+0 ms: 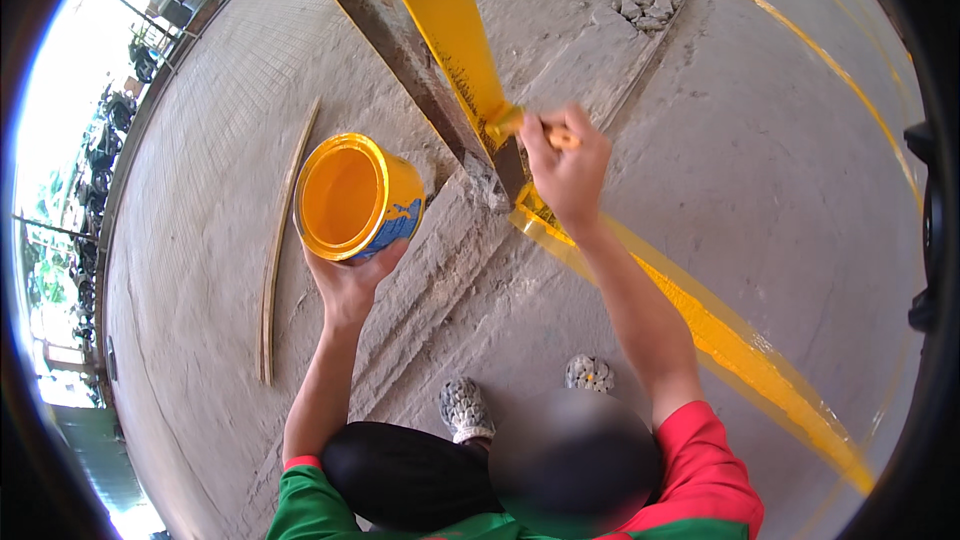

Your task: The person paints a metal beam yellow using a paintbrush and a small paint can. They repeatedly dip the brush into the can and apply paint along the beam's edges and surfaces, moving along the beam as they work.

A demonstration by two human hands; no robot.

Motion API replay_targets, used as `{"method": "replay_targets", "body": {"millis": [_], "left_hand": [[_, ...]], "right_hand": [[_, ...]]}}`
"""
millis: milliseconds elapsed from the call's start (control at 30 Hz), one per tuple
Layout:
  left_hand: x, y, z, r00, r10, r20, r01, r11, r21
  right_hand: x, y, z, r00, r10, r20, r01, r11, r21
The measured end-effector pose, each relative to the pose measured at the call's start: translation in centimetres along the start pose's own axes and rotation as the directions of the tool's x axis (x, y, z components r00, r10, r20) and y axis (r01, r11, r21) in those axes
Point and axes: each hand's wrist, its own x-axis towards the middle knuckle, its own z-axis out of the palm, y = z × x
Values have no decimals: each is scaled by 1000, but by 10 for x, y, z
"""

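My left hand (352,278) is wrapped round the base of a paint can (403,185), tilted so its mouth faces me. Yellow-orange paint fills the inside, and yellow smears cover much of its blue side. In my right hand (572,168) is a paintbrush (510,123), gripped by its handle. Its bristles press against the lower part of a steel column (440,15), whose face is coated yellow. Near the brush, dark patches show through the paint, and the foot of the column is bare brown.
A yellow line (715,325) runs along the concrete floor from the column's foot to the lower right, edged with tape. A thin wooden strip (283,250) lies left of the can. Broken rubble (645,12) sits in a hole beyond. My shoes (466,408) are below.
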Motion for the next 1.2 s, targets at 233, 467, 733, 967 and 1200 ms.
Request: {"method": "replay_targets", "body": {"millis": [233, 467, 733, 967, 1200], "left_hand": [[-1, 1, 3, 1000, 24, 5, -24, 1000, -11], [-2, 1, -3, 1000, 20, 6, -20, 1000, 3], [-4, 5, 2, 999, 7, 36, -7, 1000, 7], [-5, 8, 6, 999, 47, 25, -47, 999, 7], [-2, 7, 4, 998, 57, 35, -57, 998, -14]], "right_hand": [[98, -106, 13, 897, -241, -371, 412, 760, 502], [43, -63, 18, 944, -189, -270, 287, 874, 392], [-49, 38, 2, 997, 76, -12, -76, 997, -2], [43, -57, 18, 961, -181, -208, 242, 915, 321], [89, -98, 13, 843, -402, -356, 518, 783, 343]]}}
